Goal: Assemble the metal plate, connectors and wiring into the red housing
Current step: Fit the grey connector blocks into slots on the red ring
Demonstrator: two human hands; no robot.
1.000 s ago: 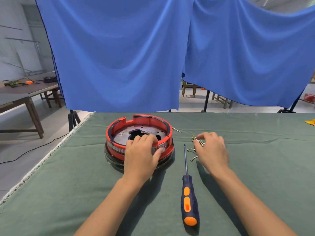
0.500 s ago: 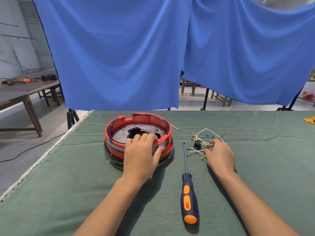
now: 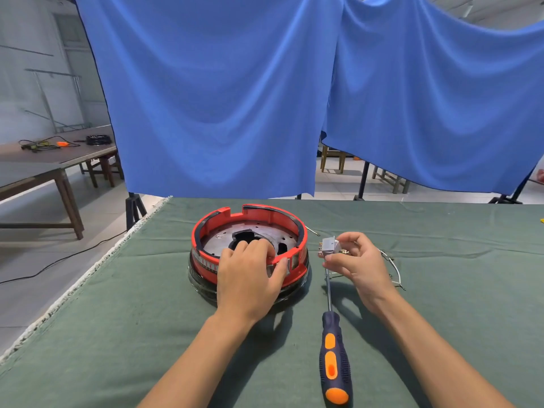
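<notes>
The round red housing (image 3: 256, 213) stands on the green cloth, on a dark glassy base. A grey perforated metal plate (image 3: 217, 241) lies inside it, with a dark opening in the middle. My left hand (image 3: 250, 278) grips the housing's near rim, fingers inside and thumb outside. To the right of the housing, my right hand (image 3: 357, 262) holds up a small grey connector block (image 3: 329, 246) between thumb and fingers. White wires (image 3: 393, 267) trail from it behind my hand down to the cloth.
A screwdriver (image 3: 334, 357) with a blue-and-orange handle lies on the cloth between my forearms, its shaft pointing away from me. A small screw (image 3: 312, 231) lies behind the housing's right side. Blue curtains hang behind the table; the table's left edge (image 3: 88, 275) is close.
My right hand has picked the connector and its wires up off the cloth and lifted them toward the housing's right side. My left hand has stayed on the housing's rim.
</notes>
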